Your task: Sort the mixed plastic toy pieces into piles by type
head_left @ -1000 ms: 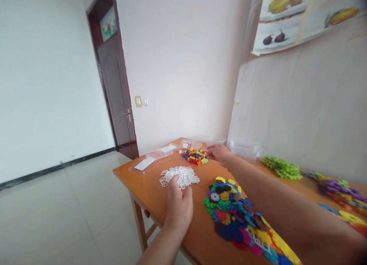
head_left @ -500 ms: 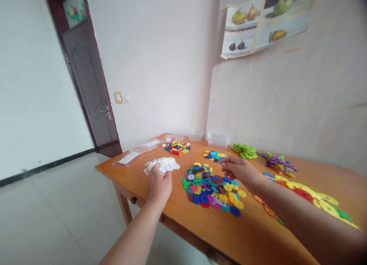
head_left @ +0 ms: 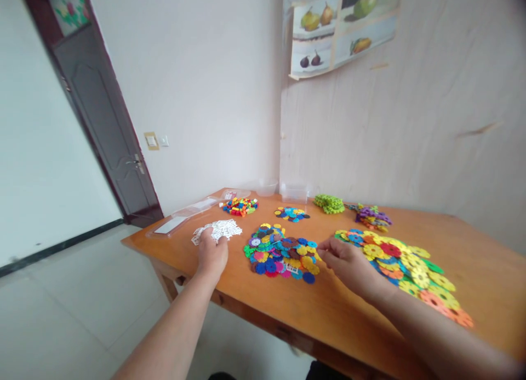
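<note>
My left hand (head_left: pixel 212 255) is at the near edge of a pile of white openwork plastic pieces (head_left: pixel 224 228). Its thumb and a finger are apart; the other fingers are hidden behind the hand. My right hand (head_left: pixel 345 262) hovers by the right side of a heap of small notched plastic discs (head_left: pixel 271 254) in many colours. Its thumb and fingertips are pinched together, and whatever they hold is too small to make out. A white piece (head_left: pixel 292 269) lies on the near part of the disc heap.
Larger flower-shaped discs (head_left: pixel 411 265) spread under and beyond my right forearm. Farther back are building bricks (head_left: pixel 240 206), more small discs (head_left: pixel 291 213), green pieces (head_left: pixel 329 203), purple pieces (head_left: pixel 372 216) and clear plastic boxes (head_left: pixel 295 193). Clear lids (head_left: pixel 172 224) lie along the table's left edge.
The view has swung right, so the table's contents sit farther left. My right hand has come down and nearer, from above the heap to its right side. My left hand stays at the white pile.
</note>
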{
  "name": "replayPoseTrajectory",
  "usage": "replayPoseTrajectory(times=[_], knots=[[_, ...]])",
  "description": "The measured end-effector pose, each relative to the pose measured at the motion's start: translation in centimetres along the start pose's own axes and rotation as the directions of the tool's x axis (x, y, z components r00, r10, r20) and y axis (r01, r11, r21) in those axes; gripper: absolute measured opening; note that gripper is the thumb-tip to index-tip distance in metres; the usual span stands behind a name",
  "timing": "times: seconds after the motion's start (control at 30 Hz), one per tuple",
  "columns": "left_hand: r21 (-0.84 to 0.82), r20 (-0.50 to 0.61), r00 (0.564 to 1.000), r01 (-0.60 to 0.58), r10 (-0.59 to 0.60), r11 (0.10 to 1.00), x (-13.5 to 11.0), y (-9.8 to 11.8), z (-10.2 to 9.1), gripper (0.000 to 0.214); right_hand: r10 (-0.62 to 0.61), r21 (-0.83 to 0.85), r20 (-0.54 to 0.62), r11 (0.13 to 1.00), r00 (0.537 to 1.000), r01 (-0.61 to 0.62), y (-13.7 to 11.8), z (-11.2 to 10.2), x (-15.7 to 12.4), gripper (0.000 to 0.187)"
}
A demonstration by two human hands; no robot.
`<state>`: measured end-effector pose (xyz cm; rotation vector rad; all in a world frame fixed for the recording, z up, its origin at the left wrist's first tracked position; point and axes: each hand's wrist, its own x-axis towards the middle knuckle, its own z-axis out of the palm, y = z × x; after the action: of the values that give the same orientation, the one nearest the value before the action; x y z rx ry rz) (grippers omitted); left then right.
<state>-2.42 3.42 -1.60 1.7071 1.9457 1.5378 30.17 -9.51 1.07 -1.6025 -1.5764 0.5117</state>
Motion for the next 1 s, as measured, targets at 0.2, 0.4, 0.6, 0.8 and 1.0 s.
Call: replayPoseTrajectory(times=[0.2, 0.4, 0.6, 0.8, 1.0], knots=[[0.009, -0.018, 0.999, -0.027, 0.027, 1.0, -0.2, -0.4, -0.4, 0.042, -0.057, -0.098, -0.057, 0.994, 0.997, 0.051, -0.9, 0.0, -0.1, 0.02], [0.02, -0.018, 1.0, -0.005, 0.005, 1.0, -0.1, -0.8, -0.3, 0.041, -0.092, -0.139, -0.043, 0.987, 0.995, 0.085, -1.1, 0.2, 0.0, 0.018], [0.018, -0.012, 1.0, -0.004, 0.004, 1.0, -0.2, -0.5, -0.4, 0.042, -0.104, -0.192, -0.011, 0.976, 0.995, 0.1, -0.2, 0.5, 0.1, 0.019], [0.01, 0.005, 1.0, 0.0, 0.0, 1.0, -0.3, -0.4, -0.6, 0.042, -0.101, -0.241, 0.002, 0.966, 0.995, 0.098, 0.2, 0.6, 0.1, 0.018], [-0.035, -0.001, 1.0, 0.013, -0.013, 0.999, -0.1, -1.1, -0.2, 0.043, -0.103, -0.311, 0.058, 0.943, 0.993, 0.116, -0.4, 0.8, -0.6, 0.021]])
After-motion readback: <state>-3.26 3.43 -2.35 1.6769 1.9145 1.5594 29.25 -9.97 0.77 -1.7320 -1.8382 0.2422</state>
